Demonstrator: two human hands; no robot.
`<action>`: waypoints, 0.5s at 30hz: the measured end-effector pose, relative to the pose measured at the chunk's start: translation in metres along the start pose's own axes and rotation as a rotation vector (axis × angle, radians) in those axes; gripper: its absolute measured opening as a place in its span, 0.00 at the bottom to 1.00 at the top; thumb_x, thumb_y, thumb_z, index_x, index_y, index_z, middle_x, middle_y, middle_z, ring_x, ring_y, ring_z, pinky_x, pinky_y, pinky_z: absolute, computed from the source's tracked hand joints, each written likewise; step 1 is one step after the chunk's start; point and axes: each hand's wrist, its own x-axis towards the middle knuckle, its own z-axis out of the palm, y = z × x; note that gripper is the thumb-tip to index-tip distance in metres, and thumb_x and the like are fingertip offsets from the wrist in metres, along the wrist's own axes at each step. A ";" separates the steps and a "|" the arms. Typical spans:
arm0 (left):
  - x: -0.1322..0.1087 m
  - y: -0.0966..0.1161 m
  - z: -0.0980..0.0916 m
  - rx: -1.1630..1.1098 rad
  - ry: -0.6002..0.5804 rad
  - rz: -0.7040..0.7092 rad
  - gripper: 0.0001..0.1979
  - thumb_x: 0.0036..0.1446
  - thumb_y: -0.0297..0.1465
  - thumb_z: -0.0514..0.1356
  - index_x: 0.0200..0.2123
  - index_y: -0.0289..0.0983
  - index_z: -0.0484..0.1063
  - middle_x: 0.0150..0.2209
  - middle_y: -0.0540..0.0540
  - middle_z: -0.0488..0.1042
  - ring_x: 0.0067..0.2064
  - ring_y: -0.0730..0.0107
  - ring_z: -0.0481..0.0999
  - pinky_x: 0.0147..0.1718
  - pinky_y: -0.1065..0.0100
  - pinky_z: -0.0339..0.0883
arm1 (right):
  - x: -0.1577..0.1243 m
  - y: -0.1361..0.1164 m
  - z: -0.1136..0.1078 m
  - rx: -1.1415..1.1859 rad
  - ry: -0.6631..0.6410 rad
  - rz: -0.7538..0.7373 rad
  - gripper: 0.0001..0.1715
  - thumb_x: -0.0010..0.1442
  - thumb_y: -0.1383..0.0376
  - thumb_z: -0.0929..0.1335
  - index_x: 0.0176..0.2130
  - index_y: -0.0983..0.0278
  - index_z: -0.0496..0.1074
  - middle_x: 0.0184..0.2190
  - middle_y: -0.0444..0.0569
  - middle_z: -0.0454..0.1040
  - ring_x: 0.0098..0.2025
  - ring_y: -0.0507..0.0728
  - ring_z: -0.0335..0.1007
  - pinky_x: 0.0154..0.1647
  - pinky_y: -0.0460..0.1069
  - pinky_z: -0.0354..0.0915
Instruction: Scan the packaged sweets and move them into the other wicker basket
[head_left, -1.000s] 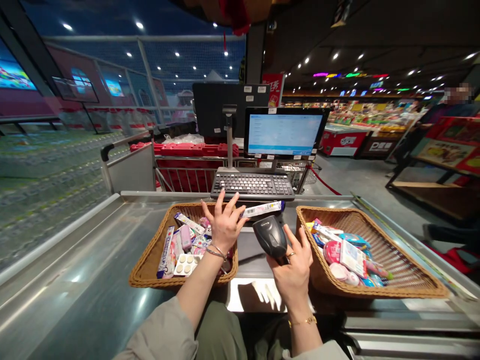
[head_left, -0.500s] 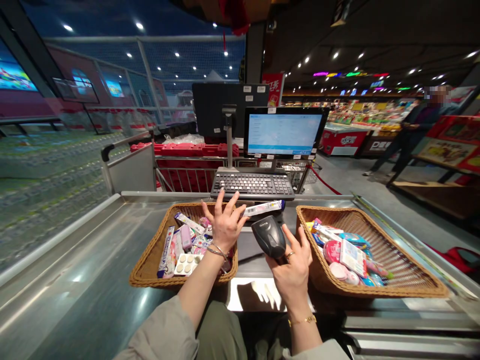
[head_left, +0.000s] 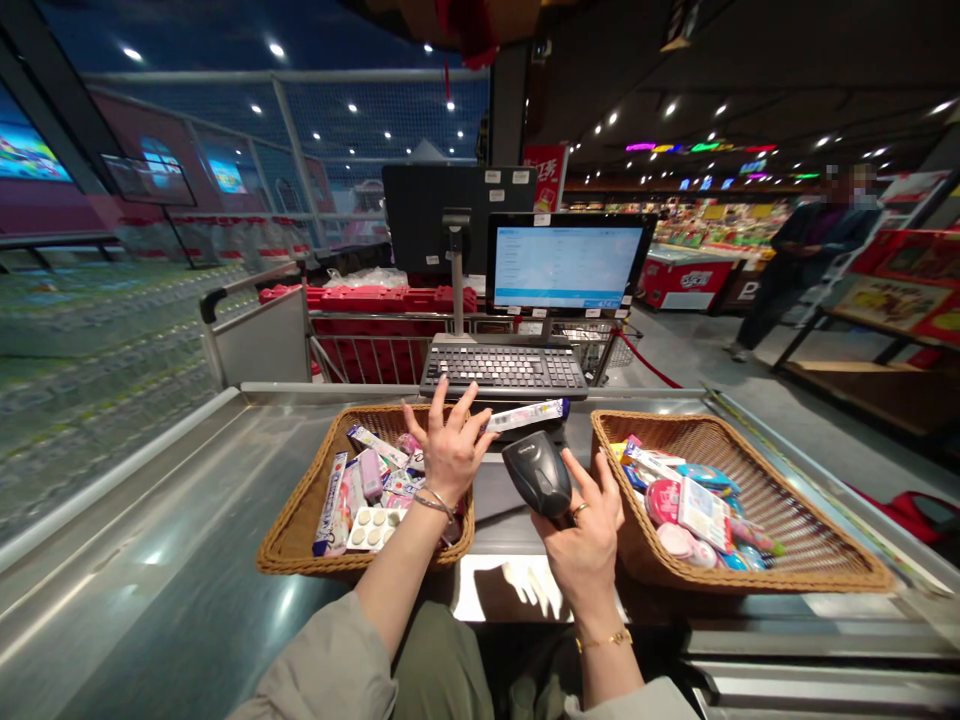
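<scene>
Between the thumb and forefinger of my left hand (head_left: 450, 450) is one end of a slim white-and-purple box (head_left: 529, 414); the other fingers are spread. A barcode runs along part of its side, and its contents are hidden. My right hand (head_left: 589, 525) grips a black barcode scanner (head_left: 537, 474), its head tilted up and left below the box. Beneath my left hand, a wicker basket (head_left: 289, 535) holds similar slim boxes, a white tray of round pieces (head_left: 373, 527) and other small packs. To the right, a second wicker basket (head_left: 814, 510) holds mixed small packages.
A keyboard (head_left: 506, 366) and a lit monitor (head_left: 568, 265) stand beyond the baskets. Metal counter (head_left: 172, 540) extends to the left. Shopping carts (head_left: 375, 350) are behind the monitors. A person (head_left: 810, 245) stands at the back right near a red display shelf (head_left: 892, 300).
Both hands, the slim box and the scanner keep nearly the same position. In the background, the person at the right has shifted slightly to the left and turned.
</scene>
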 end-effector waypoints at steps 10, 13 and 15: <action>0.001 0.003 -0.001 -0.021 -0.014 -0.010 0.10 0.56 0.40 0.65 0.41 0.47 0.78 0.58 0.48 0.73 0.67 0.44 0.58 0.64 0.35 0.20 | 0.000 0.003 -0.002 -0.002 0.002 0.027 0.10 0.56 0.65 0.70 0.41 0.62 0.74 0.58 0.55 0.71 0.69 0.70 0.51 0.63 0.74 0.53; 0.002 0.004 -0.002 -0.029 -0.017 -0.017 0.11 0.56 0.40 0.65 0.42 0.47 0.78 0.58 0.48 0.73 0.67 0.44 0.58 0.64 0.34 0.21 | 0.001 0.003 -0.003 -0.006 0.011 0.020 0.11 0.56 0.65 0.70 0.41 0.63 0.74 0.58 0.55 0.70 0.68 0.69 0.51 0.63 0.73 0.53; 0.002 0.006 -0.003 -0.032 -0.019 -0.018 0.11 0.56 0.40 0.65 0.42 0.47 0.78 0.58 0.48 0.73 0.67 0.44 0.58 0.64 0.34 0.20 | 0.001 0.004 -0.003 -0.008 0.028 0.016 0.10 0.56 0.64 0.70 0.40 0.63 0.74 0.57 0.55 0.71 0.68 0.69 0.52 0.63 0.72 0.54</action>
